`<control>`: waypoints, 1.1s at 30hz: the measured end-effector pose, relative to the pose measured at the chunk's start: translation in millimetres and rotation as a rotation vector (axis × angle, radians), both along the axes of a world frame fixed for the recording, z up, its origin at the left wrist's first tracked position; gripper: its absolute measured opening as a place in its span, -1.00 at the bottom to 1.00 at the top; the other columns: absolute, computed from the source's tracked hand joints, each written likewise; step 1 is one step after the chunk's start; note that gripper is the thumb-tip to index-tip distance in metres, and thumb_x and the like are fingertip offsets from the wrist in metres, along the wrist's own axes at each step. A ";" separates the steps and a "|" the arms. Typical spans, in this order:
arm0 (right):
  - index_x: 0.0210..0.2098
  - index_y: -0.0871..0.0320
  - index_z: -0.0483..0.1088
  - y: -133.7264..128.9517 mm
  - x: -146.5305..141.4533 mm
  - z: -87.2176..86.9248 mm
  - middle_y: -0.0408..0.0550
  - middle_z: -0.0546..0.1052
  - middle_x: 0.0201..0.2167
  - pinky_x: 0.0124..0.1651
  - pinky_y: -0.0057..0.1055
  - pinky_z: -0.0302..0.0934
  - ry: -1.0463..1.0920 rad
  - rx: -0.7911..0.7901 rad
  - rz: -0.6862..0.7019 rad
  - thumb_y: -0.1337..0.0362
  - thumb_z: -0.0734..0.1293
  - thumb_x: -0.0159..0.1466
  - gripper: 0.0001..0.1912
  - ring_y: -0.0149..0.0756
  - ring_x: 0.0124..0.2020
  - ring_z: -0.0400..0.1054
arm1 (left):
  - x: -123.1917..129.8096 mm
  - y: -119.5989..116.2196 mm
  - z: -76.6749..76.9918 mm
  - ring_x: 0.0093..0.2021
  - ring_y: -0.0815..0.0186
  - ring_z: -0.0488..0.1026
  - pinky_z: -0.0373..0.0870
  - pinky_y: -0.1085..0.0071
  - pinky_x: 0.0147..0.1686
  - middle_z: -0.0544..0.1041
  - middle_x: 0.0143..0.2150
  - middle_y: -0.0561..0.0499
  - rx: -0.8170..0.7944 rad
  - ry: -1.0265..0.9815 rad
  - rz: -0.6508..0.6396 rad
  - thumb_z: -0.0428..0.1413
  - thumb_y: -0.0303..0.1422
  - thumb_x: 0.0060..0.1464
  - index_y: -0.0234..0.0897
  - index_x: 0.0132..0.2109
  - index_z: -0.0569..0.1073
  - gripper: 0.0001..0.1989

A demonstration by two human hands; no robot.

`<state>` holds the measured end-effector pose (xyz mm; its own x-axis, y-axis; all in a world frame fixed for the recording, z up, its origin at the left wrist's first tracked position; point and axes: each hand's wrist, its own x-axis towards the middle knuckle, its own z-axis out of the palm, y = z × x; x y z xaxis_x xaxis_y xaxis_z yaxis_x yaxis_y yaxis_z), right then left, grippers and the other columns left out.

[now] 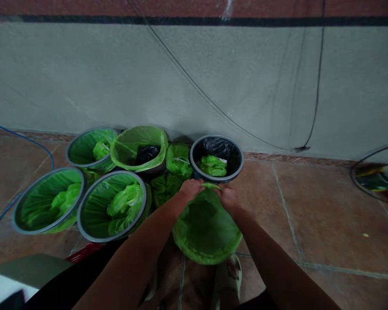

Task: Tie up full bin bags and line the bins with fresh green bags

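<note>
A green plastic bag [208, 228] lines a bin directly in front of me, its edge folded over the rim. My left hand [192, 189] grips the far edge of this bag, fingers closed on it. Just to the right, my right hand [228, 196] is closed on the same edge. Behind my hands stands a grey-rimmed bin with a black liner [220, 144], holding a bunched green bag [213, 165]. Bunched green bags [178, 160] also lie to the left of that bin, close to my left hand.
Several green-lined bins stand at left, including a near one [80, 219] and one at the wall [139, 133]. A blue cable [35, 141] crosses the floor at left. A dark cord [317, 92] hangs down the wall. At right lies a dark cable [352, 176].
</note>
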<state>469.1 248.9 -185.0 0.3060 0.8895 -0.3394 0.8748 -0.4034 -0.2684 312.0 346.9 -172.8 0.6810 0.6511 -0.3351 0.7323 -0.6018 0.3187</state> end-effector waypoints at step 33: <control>0.31 0.36 0.05 -111.2 -32.7 -11.9 0.27 0.47 0.02 0.06 -0.19 0.24 0.119 0.172 -0.602 0.15 0.16 0.33 -0.36 0.02 0.04 0.40 | -85.5 -110.4 -3.3 0.19 0.08 0.41 0.34 0.22 0.11 0.43 0.19 -0.38 -0.051 -0.167 0.771 -0.07 -0.29 0.26 -0.42 0.29 0.16 -0.49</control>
